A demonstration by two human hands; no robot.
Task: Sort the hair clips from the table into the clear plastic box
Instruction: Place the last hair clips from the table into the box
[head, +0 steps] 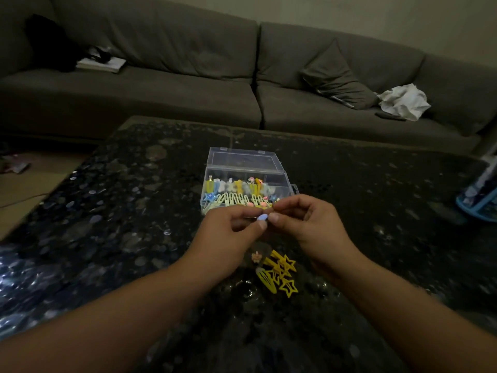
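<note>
Sofa: a long grey sofa [188, 84] runs along the far side, with a loose cushion [336, 76], a crumpled white cloth [403, 100] and a book [100, 64] on its seat.
Worktop: a dark, speckled, glossy worktop [107, 211] carries everything else.
Clear plastic box: the clear plastic box [246, 184] sits at mid-worktop, its lid [242, 156] thrown back on the far side; rows of yellow, white, blue and pink clips fill its compartments.
Left hand: the left hand [228, 232] has curled fingers pinching a small pale blue clip [263, 218] from the left.
Right hand: the right hand [304, 222] pinches the same clip from the right, just before the box's near edge.
Loose clips: a pile of yellow star clips [282, 273] and one small pinkish clip [256, 257] lie on the worktop below the hands.
</note>
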